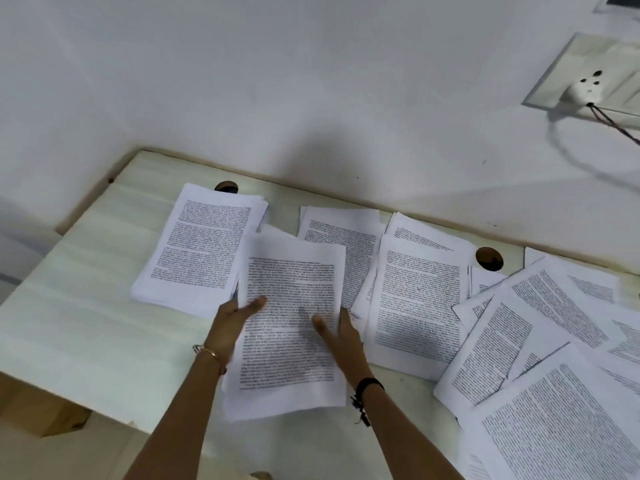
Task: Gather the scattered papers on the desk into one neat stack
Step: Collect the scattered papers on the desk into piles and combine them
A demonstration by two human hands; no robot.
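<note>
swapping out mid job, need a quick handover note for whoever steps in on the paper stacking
Left hand and right hand each grip a side edge of a sheaf of printed pages, thumbs on top, mid desk.
Done: one fairly even stack lies at the far left.
Left: loose pages behind and right of the sheaf, plus a fanned spread at the right, not yet gathered. Merge everything into one squared stack.

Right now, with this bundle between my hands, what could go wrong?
The bundle is held only at its side edges by the left hand and right hand, so loose sheets may fan out or slip. Setting it down could knock the stack askew, since its sheets already sit unevenly.
</note>
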